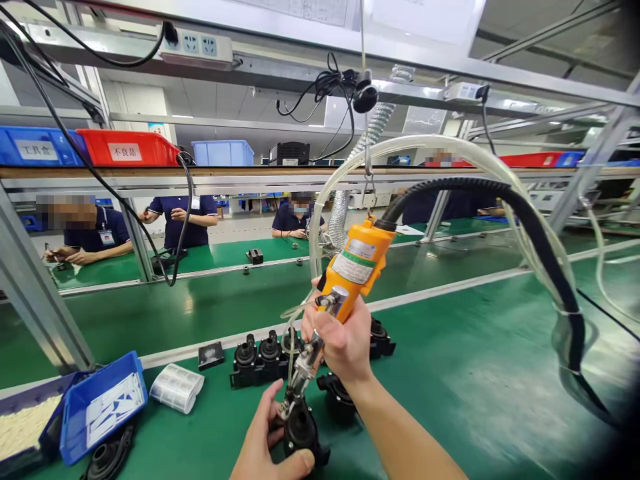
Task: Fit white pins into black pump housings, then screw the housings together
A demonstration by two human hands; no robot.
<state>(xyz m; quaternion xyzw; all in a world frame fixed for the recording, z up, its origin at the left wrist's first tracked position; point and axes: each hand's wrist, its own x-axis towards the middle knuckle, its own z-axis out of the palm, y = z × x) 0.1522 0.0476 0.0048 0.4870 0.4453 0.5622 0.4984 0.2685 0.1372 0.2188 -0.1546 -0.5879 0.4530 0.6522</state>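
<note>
In my right hand (345, 337) is an orange electric screwdriver (353, 260), tilted, its fingers wrapped round the lower body. A metal nozzle (306, 367) with thin clear tubes runs down from it, and its tip meets a black pump-like part (301, 427). Around the near side of that part my left hand (270, 440) is closed, thumb in front and fingers at the left, steadying it on the green bench. Just behind stand several similar black parts (270, 353), and another black part (340, 393) sits partly hidden beneath my right wrist.
At the left are a blue tray (139, 393) with white slips, a bin of small pale pieces (30, 423), a roll of labels (177, 387) and a black block (211, 355). A black hose (545, 267) arcs down on the right. Co-workers (185, 217) sit across the bench.
</note>
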